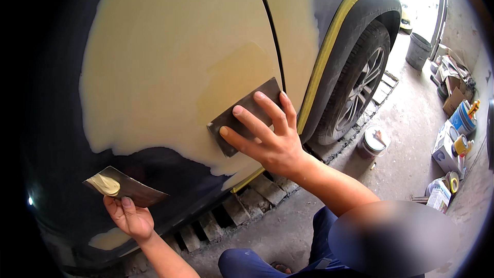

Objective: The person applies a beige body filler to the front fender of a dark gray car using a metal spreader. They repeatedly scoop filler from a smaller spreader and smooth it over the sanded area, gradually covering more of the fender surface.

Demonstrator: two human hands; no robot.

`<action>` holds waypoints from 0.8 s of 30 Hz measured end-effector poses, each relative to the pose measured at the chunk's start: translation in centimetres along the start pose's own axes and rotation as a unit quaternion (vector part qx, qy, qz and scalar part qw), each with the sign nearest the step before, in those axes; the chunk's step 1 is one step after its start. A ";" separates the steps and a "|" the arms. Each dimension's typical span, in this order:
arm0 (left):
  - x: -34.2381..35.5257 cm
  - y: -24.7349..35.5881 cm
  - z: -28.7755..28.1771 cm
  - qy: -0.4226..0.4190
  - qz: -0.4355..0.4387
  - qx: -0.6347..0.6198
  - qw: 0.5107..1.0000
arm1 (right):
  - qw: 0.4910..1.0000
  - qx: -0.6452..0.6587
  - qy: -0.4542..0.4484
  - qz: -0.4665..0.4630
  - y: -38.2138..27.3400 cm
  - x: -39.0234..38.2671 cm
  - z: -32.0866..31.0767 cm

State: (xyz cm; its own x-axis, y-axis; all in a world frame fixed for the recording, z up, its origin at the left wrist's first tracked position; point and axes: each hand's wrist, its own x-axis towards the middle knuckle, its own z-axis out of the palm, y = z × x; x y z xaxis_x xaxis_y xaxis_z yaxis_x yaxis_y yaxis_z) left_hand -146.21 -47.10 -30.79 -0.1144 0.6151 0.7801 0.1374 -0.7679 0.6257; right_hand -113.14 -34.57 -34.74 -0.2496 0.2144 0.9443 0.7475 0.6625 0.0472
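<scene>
- The left hand (131, 220) grips a dark mixing board (127, 187) from below, fingers closed on its lower edge; a dab of pale yellow filler (104, 184) sits at the board's left end. Judgement: keep the board level and close, so that reloading stays short.
- The right hand (267, 139) presses a dark spreader (246, 116) flat against the car door (170, 62), fingers (242, 110) splayed across the blade, none curled under it. Judgement: even pressure and a shallow blade angle should feather the filler coat (154, 46) without ridges.
- The spreader's working edge and any filler beneath it are hidden.
- A yellow masking tape strip (329, 36) borders the wheel arch beside the tyre (355, 87).
- Cans and boxes (453, 139) lie far right, too small to identify.
</scene>
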 end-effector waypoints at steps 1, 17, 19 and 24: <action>0.0 0.0 0.0 -0.001 -0.001 0.000 1.000 | 1.000 -0.001 -0.001 0.001 0.0 -0.1 0.0; 0.1 0.3 0.6 0.027 -0.002 0.006 1.000 | 0.999 0.000 -0.039 0.003 -0.5 -2.1 -0.2; 0.1 0.3 0.4 0.022 0.000 0.014 1.000 | 0.999 0.004 -0.042 0.005 -0.5 -2.5 -0.2; 0.3 0.5 0.8 0.034 -0.012 0.008 0.999 | 0.998 -0.002 -0.058 0.003 -0.7 -3.1 -0.5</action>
State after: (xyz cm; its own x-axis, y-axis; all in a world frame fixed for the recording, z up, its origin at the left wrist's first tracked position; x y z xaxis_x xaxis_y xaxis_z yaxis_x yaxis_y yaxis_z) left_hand -145.36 -47.16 -30.29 -0.1839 0.6187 0.7638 0.1487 -0.7506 0.6438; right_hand -112.54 -36.04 -37.51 -0.3146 0.3010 0.9002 0.7516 0.6583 0.0425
